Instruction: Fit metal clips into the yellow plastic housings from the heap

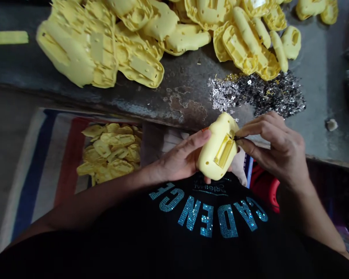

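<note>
Upside down from the wearer's side, the word "CADENCE" [208, 217] runs in an arc of teal rhinestone letters across the chest of a black T-shirt [128, 242], with a smaller line of pale print [209, 186] above it, too small and blurred to read with certainty.

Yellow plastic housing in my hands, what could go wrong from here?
The small dark part pinched in your right hand is tiny and could slip and drop toward your lap. The yellow plastic housing is held only by your left hand, so it might twist or fall if pushed. The loose pile of small metal pieces sits near your right hand on the worn bench, so a knock could scatter it.
</note>
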`<state>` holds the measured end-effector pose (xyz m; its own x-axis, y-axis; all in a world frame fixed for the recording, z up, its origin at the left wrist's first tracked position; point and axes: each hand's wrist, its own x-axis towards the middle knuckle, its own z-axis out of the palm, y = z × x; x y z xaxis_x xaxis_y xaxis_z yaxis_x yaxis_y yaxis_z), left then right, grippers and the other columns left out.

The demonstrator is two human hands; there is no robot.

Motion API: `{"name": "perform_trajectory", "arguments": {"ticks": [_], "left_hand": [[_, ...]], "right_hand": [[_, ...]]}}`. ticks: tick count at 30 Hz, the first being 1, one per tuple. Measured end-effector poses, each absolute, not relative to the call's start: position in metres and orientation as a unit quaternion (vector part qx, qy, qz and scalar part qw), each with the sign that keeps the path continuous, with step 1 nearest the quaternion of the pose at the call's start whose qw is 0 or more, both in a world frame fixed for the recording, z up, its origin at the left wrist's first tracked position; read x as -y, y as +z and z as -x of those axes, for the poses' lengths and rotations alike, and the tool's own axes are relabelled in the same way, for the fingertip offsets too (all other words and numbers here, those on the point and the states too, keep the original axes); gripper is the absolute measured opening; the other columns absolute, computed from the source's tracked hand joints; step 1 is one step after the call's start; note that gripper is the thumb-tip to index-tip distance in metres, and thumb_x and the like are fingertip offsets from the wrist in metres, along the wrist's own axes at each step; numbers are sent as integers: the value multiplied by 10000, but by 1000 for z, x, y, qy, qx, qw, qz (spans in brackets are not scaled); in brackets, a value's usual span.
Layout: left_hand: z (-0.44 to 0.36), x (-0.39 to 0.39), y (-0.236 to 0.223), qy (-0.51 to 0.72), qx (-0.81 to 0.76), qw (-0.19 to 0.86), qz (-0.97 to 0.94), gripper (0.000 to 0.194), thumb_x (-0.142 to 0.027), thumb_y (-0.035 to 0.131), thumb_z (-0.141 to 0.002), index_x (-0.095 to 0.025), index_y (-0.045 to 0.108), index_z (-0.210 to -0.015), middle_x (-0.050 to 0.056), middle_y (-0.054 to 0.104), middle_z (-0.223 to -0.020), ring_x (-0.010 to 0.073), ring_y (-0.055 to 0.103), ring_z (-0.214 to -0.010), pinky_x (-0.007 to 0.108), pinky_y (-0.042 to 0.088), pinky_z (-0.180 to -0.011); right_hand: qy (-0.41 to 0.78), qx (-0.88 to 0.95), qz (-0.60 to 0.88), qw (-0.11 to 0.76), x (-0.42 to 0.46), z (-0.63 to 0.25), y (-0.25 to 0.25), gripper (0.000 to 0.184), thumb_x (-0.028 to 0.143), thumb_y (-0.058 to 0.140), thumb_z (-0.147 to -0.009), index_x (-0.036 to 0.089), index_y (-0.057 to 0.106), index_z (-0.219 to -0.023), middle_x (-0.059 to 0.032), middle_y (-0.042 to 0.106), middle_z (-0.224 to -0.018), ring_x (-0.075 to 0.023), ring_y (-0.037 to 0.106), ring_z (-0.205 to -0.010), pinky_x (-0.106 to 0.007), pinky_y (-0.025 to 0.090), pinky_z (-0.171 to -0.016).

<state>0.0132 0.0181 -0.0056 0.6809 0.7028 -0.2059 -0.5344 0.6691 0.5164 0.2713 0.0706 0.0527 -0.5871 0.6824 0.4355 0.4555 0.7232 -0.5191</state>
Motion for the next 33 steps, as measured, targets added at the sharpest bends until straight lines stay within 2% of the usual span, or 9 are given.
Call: {"name": "perform_trajectory", "arguments": {"ticks": [6, 12, 16, 21, 26, 30, 33], "left_hand": [[-16, -14, -1, 339, -199, 894, -215, 709, -794, 872, -974, -217, 734, -1363, 108, 871, -1151, 295, 902, -957, 216, 638, -545], [-18, -12, 1, 323, -196, 908, -182, 731, -722, 933, -950, -225, 724, -1444, 84, 859, -1132, 291, 894, -939, 265, 701, -574], [-19, -11, -1, 321, -180, 908, -203, 780, -694, 871, -1009, -237, 666, -1606, 111, 878, -1220, 303, 900, -971, 271, 706, -599], [-19, -11, 0, 315, -181, 906, -216, 822, -721, 829, -1031, -226, 636, -1658, 126, 882, -1245, 296, 904, -966, 260, 700, -588], [-20, -12, 1, 315, -185, 905, -219, 819, -745, 880, -974, -240, 708, -1596, 132, 894, -1236, 308, 904, -954, 279, 702, -593], [-22, -12, -1, 317, -180, 904, -224, 796, -760, 850, -993, -249, 731, -1592, 121, 901, -1169, 323, 900, -953, 277, 669, -563], [-22, -11, -3, 314, -180, 905, -223, 794, -777, 835, -1001, -241, 744, -1580, 120, 900, -1138, 303, 884, -907, 265, 636, -545]], "right_hand": [[286, 834, 313, 354, -62, -277, 54, 189, 145, 871, -1046, 293, 817, -1151, 1, 880, -1061, -226, 822, -936, -405, 608, -845], [200, 873, 287, 339, -54, -276, 67, 224, 105, 878, -1012, 256, 782, -1147, -5, 870, -1047, -218, 809, -893, -428, 592, -847], [179, 885, 282, 325, -55, -274, 70, 176, 143, 858, -1036, 258, 770, -1137, -7, 842, -1025, -214, 775, -874, -418, 592, -804], [231, 873, 274, 330, -57, -275, 69, 172, 172, 855, -1033, 284, 767, -1130, 4, 844, -1041, -213, 786, -883, -417, 601, -796], [290, 845, 275, 355, -59, -277, 66, 283, 106, 873, -937, 298, 784, -1124, 7, 844, -1016, -218, 775, -858, -422, 599, -805], [239, 872, 280, 324, -59, -277, 68, 221, 138, 876, -982, 279, 783, -1124, -8, 829, -1014, -216, 770, -877, -396, 602, -796], [181, 901, 270, 289, -59, -275, 72, 174, 174, 864, -1035, 268, 764, -1141, -28, 803, -1013, -218, 738, -872, -393, 598, -794]]}}
